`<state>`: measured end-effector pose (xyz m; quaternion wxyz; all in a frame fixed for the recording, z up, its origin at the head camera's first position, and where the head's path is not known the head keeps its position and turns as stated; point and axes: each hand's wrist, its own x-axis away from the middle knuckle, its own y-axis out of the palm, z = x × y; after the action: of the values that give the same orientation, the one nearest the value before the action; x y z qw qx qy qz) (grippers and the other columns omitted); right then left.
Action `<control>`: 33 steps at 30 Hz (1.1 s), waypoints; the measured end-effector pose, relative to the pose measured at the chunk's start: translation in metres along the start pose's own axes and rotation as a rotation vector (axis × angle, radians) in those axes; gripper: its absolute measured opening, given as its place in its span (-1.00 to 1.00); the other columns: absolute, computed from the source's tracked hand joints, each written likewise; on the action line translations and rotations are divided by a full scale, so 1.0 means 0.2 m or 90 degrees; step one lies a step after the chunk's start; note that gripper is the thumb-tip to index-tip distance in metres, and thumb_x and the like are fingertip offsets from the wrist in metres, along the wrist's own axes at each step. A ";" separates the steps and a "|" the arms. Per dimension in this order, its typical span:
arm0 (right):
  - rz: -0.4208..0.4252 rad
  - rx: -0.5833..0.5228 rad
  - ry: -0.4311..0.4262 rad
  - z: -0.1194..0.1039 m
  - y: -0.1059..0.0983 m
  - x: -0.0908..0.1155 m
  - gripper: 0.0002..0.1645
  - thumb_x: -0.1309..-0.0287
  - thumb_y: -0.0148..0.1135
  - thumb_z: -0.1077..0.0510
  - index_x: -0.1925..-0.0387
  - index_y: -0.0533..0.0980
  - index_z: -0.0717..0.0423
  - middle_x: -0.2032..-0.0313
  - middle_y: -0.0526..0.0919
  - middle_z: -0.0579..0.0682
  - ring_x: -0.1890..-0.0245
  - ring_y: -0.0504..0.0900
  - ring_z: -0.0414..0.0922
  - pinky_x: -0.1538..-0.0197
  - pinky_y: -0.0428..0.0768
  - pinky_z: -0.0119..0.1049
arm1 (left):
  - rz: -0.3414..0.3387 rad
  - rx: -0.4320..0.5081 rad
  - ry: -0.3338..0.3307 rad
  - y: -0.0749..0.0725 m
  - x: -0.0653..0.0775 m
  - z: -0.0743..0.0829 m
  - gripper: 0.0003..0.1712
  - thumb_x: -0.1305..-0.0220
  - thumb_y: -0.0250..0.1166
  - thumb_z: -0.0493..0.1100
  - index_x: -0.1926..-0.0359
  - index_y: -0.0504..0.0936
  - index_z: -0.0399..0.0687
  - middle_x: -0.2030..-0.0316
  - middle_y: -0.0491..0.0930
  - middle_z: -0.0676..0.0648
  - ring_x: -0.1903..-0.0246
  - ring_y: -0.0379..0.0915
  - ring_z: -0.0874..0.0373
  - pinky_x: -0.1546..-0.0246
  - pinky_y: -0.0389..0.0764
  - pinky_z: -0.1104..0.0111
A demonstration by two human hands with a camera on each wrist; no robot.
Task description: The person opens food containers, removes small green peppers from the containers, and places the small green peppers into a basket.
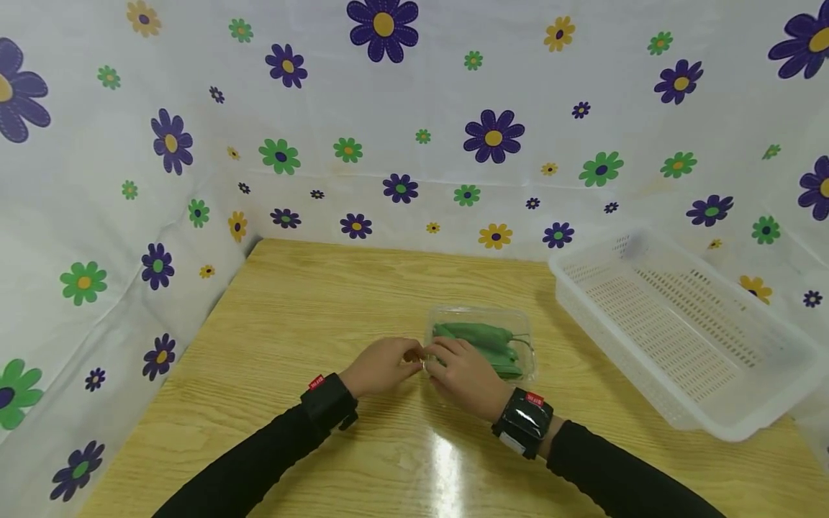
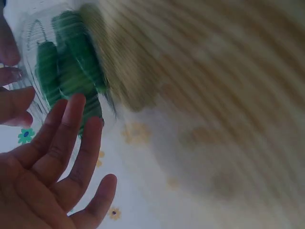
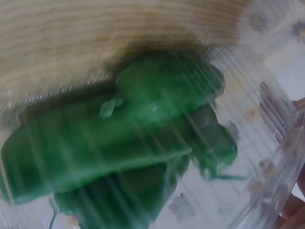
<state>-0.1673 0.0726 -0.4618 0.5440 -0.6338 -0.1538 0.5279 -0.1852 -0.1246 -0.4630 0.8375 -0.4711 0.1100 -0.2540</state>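
A clear plastic container [image 1: 479, 311] with several long green peppers [image 1: 476, 334] inside stands on the table. My left hand [image 1: 383, 365] is at its left end, thumb and index finger pinching the edge near the front corner. In the left wrist view, the other fingers [image 2: 88, 157] spread loosely beside the plastic. From the front, my right hand [image 1: 469, 379] reaches over the same corner, its bent fingers gripping the edge close to the left fingertips. The right wrist view shows the peppers [image 3: 95, 143] through the ribbed clear wall. Both thumbs are partly hidden.
A white perforated plastic basket [image 1: 654, 374] stands at the right of the wooden table [image 1: 311, 288]. White cloth [image 1: 427, 93] with printed flowers hangs behind and along the left side.
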 end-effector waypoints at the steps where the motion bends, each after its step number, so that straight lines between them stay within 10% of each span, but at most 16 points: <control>1: 0.002 0.002 0.002 0.00 0.00 0.00 -0.76 0.10 0.48 0.13 0.35 0.60 0.03 0.11 0.65 -0.01 0.01 0.59 -0.04 0.05 0.65 -0.21 | -0.010 0.035 -0.015 0.00 -0.01 0.00 -0.78 -0.33 0.18 -0.09 0.09 0.61 -0.05 0.23 0.64 -0.02 0.21 0.56 0.16 0.20 0.61 0.32; 14: -0.026 -0.173 0.047 -0.01 0.02 0.01 -0.78 0.00 0.34 0.36 0.43 0.43 0.12 -0.13 0.51 0.18 -0.21 0.46 0.07 -0.25 0.40 0.21 | -0.047 0.177 -0.040 0.01 -0.10 -0.06 -0.71 -0.29 0.21 -0.19 0.00 0.56 -0.19 0.15 0.62 -0.11 0.15 0.55 0.09 0.13 0.62 0.32; 33: -0.036 -0.196 0.023 0.02 0.02 0.01 -0.69 -0.10 0.22 0.40 0.53 0.30 0.07 -0.13 0.51 0.10 -0.21 0.46 0.00 -0.27 0.35 0.24 | -0.156 0.392 -0.106 -0.01 -0.14 -0.06 -0.60 -0.27 0.14 -0.31 -0.14 0.51 -0.24 -0.02 0.59 -0.18 -0.01 0.49 0.09 -0.14 0.50 0.24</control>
<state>-0.1701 0.0751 -0.4661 0.4579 -0.7144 -0.2411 0.4710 -0.2144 -0.1196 -0.4699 0.9098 -0.2249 -0.0984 -0.3347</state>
